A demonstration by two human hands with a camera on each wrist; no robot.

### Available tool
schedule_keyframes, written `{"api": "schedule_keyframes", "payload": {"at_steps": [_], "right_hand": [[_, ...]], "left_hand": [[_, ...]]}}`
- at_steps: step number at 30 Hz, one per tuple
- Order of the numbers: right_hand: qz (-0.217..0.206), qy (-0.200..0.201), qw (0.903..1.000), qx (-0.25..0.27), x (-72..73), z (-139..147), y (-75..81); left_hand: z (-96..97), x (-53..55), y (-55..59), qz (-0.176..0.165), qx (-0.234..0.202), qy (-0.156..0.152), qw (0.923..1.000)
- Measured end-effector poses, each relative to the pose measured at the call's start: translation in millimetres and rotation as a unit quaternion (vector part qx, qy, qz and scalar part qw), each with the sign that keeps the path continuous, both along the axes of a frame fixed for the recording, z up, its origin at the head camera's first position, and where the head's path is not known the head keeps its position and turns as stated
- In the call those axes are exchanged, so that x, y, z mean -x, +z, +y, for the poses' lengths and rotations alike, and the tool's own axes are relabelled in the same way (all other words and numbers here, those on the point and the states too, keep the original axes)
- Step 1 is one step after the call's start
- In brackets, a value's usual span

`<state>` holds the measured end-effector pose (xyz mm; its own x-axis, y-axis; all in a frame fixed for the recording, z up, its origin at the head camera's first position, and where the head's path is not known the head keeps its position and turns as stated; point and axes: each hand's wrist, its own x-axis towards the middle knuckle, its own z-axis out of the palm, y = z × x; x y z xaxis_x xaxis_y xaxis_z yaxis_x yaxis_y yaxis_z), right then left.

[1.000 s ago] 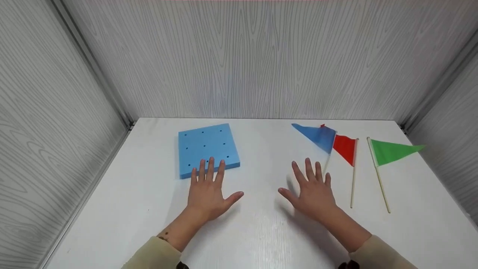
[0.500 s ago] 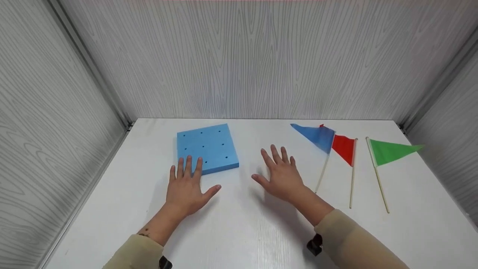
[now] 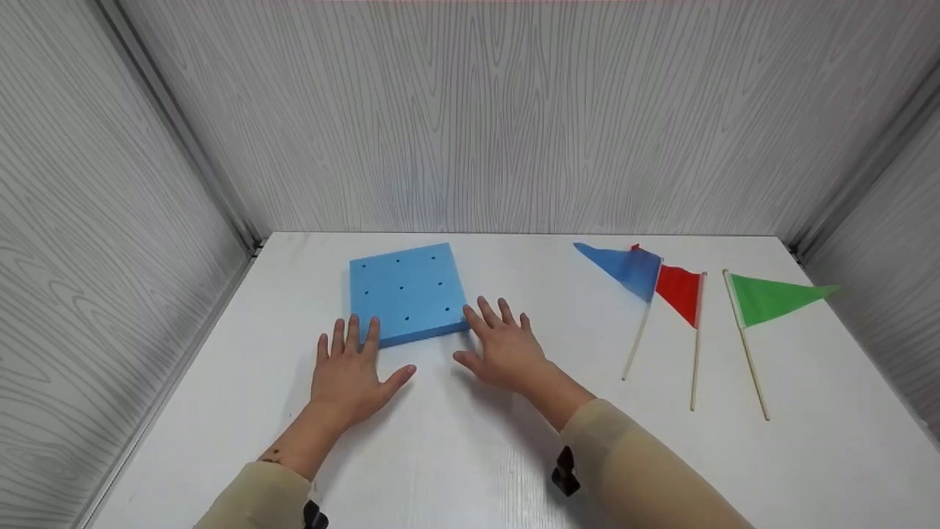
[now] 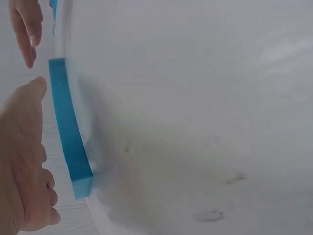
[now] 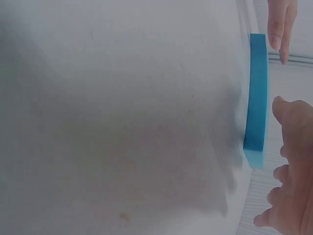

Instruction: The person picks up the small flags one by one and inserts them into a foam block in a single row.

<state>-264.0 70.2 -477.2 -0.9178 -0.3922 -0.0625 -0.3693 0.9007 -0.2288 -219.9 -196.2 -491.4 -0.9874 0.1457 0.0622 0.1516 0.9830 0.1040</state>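
Observation:
A flat blue square block (image 3: 400, 275) with several small holes in its top lies on the white table. My left hand (image 3: 346, 378), fingers spread and palm down, is at its near left corner, the fingertips overlapping the edge in the head view. At the near right corner is my right hand (image 3: 507, 353), also spread, its fingertips beside the block's side. Both hands hold nothing. In the left wrist view the block's side (image 4: 68, 122) shows beyond my left hand (image 4: 22, 156). The right wrist view shows my right hand (image 5: 296, 166) above the block's level.
To the right lie a blue pennant flag (image 3: 631, 272), a red pennant flag (image 3: 679, 290) and a green pennant flag (image 3: 771, 297), each on a thin wooden stick. The blue one overlaps the red. Grey wood-grain panels (image 3: 499, 117) wall in the table's back and sides.
My right hand has moved left, from near the flags to the block's near right corner. My left hand has shifted left to its near left corner. The block and flags stay put.

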Motion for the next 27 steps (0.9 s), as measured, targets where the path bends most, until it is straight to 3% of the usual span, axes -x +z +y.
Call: {"api": "schedule_keyframes", "payload": {"at_steps": [9, 27], "right_hand": [[-0.017, 0.009, 0.9993, -0.031, 1.5, -14.7, -8.0], [-0.027, -0.003, 0.9990, -0.036, -3.2, -14.4, -4.4]], "left_hand": [[-3.5, -0.5, -3.4, -0.025, -0.002, 0.006, 0.9997], [-3.9, -1.5, -5.2, -0.042, -0.026, -0.011, 0.9987]]}}
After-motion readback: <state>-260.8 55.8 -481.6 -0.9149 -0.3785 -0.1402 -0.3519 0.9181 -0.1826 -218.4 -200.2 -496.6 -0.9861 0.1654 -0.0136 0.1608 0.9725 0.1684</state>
